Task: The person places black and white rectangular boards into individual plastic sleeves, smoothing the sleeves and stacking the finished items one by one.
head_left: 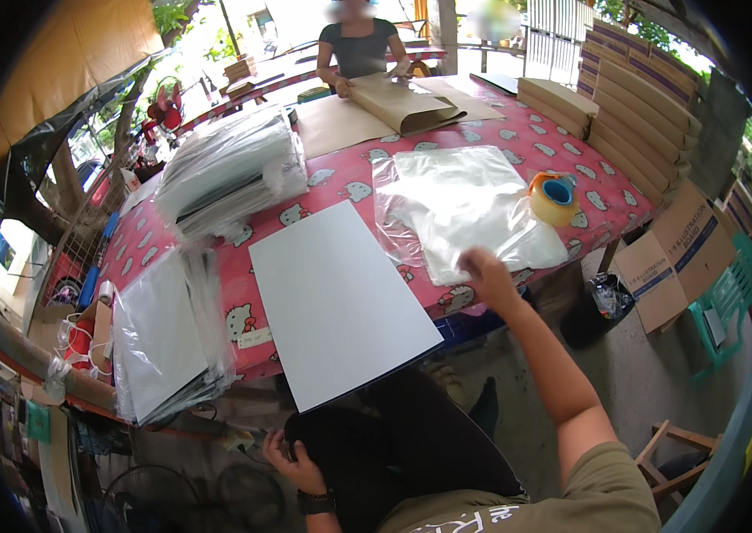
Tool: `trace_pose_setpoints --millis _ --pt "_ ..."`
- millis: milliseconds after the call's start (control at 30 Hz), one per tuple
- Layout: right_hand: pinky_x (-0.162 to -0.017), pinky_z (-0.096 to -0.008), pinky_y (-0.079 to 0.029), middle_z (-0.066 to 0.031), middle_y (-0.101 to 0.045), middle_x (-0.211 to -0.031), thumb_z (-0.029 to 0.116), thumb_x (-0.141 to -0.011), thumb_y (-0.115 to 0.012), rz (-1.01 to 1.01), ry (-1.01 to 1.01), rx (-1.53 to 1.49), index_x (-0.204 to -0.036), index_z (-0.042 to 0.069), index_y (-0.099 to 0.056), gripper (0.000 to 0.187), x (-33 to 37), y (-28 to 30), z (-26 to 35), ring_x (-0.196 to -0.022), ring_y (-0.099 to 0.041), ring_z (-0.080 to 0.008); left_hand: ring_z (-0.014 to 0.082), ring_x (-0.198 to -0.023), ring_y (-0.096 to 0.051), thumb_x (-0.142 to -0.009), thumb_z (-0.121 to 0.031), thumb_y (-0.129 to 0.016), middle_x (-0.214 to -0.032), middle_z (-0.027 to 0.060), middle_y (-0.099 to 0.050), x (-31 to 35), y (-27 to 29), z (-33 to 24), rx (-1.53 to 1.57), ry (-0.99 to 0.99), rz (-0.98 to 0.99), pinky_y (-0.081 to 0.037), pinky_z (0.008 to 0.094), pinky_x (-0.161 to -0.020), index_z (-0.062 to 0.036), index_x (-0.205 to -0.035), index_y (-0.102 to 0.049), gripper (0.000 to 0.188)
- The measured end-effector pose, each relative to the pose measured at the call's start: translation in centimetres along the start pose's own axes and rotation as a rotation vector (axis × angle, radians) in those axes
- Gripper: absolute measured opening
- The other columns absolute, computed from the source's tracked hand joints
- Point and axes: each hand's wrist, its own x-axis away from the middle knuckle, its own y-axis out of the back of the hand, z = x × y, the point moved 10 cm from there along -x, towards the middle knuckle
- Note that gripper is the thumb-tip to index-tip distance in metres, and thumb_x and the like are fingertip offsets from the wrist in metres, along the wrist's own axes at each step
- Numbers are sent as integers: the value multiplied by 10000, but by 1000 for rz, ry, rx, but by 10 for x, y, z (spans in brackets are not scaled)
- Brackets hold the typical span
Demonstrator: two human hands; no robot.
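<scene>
A white board (pixel 340 302) lies on the table in front of me, its near edge jutting over my lap. To its right is a pile of clear plastic sleeves (pixel 465 204). My right hand (pixel 487 275) is at the pile's near edge, fingers curled together; whether they grip a sleeve is hidden. Low beside my knee, under the board's near corner, my left hand (pixel 294 464) has its fingers apart and holds nothing. A roll of tape (pixel 554 197) rests on the right side of the sleeves. Bagged boards (pixel 167 333) lie left of the white board.
A tall stack of plastic-wrapped boards (pixel 229 169) stands at the back left. Across the pink patterned table (pixel 354 182), a person (pixel 360 53) handles brown paper (pixel 403 102). Cardboard boxes (pixel 638 115) are piled at the right, above a black bin (pixel 596 315) and a green chair (pixel 731 293).
</scene>
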Motion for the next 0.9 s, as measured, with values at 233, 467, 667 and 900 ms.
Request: trace_pose_setpoints --millis 233,467,667,900 --pt "-636 -343 -442 -120 -545 -739 49 -738 -589 260 -63 -269 -773 18 -559 56 114 -17 106 -733 -550 -284 267 -1065 -435 -664 -224 -711 -1132 147 -445 37 -106 -159 227 -398 584 -329 350 -927 -15 -1096 -427 557" --pt "-599 -295 -457 -110 -591 -738 71 -705 -642 320 -181 -430 -843 26 -599 151 134 -24 133 -666 -581 -229 67 -727 -525 -687 -142 -714 -826 29 -576 99 -195 -116 392 312 1274 -429 196 -635 -21 -1077 -495 464" --pt "-570 -190 -406 -14 -586 -748 130 -800 -590 242 -756 -942 -883 26 -585 134 134 -37 76 -656 -530 -71 8 -452 -411 -778 -232 -635 -557 -51 -508 83 -186 -99 304 398 1092 -319 160 -408 -52 -764 -612 182" --pt "-660 -207 -429 -2 -581 -817 84 -770 -623 439 -794 -1100 -983 -3 -548 242 140 -70 101 -752 -528 -55 20 -472 -432 -776 -261 -642 -582 -47 -522 65 -163 -81 377 514 836 -340 167 -430 -35 -783 -608 229"
